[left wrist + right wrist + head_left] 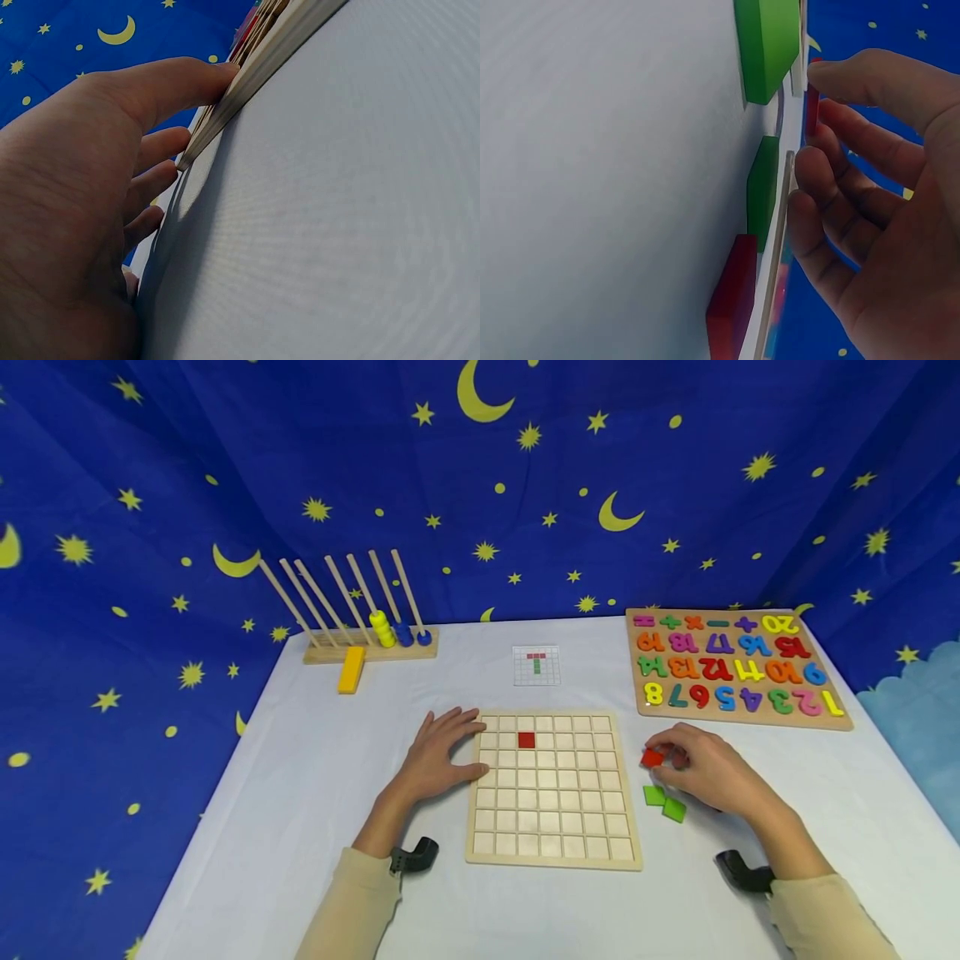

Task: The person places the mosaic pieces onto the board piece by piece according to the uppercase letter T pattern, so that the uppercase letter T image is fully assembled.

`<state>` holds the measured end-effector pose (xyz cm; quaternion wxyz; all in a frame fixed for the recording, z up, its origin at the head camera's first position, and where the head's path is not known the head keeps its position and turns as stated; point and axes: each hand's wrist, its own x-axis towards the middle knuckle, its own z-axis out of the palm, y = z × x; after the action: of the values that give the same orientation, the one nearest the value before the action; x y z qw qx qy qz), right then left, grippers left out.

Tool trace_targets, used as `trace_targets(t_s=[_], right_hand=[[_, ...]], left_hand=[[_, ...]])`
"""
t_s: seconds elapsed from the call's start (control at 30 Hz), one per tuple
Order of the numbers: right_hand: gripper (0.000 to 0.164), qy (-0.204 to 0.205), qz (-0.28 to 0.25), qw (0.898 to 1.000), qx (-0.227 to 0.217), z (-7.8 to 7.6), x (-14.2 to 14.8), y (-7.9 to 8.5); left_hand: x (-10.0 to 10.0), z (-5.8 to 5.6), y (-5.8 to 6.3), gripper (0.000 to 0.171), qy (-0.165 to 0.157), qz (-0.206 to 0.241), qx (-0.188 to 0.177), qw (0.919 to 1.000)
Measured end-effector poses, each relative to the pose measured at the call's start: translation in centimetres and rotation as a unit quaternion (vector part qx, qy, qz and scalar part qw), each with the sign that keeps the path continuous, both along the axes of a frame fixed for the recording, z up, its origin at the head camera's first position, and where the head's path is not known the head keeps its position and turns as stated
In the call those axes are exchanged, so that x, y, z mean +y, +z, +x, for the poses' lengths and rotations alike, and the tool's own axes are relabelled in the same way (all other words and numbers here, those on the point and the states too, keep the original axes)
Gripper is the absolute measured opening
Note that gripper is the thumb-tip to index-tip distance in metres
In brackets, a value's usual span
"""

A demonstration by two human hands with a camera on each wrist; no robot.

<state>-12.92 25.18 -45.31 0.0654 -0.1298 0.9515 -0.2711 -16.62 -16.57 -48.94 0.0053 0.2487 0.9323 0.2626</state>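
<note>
A wooden grid board point(555, 853) lies flat on the table, with one red square tile point(527, 740) in a cell of its second row. My left hand point(437, 756) rests at the board's left edge, fingers spread; its thumb touches the rim in the left wrist view. To the right of the board, my right hand point(708, 768) pinches another red tile point(812, 105) between thumb and fingers. Two green tiles point(674, 810) lie on the cloth just below that hand. In the right wrist view a further red tile point(733, 300) lies on the table, mostly hidden under the hand from above.
Behind the board lies a small pattern card point(537, 666) with a red and green T. A peg abacus point(420, 652) with yellow and blue beads stands back left, a yellow block point(351, 670) before it. Back right lies a number puzzle board point(738, 717). A starry curtain point(390, 468) hangs behind.
</note>
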Motion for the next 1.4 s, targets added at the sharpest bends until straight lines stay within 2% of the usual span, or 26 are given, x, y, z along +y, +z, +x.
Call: trace_targets(t_s=[0.37,1.4], right_hand=[[0.031,0.013,0.001,1.0,0.006,-0.2,-0.7,0.1],[0.033,0.017,0.01,1.0,-0.001,-1.1,-1.6,0.3]], left_hand=[[-0.1,0.2,0.0,0.067,-0.001,0.004,0.0,1.0],[0.0,0.0,-0.1,0.067,0.002,0.002,-0.001,1.0]])
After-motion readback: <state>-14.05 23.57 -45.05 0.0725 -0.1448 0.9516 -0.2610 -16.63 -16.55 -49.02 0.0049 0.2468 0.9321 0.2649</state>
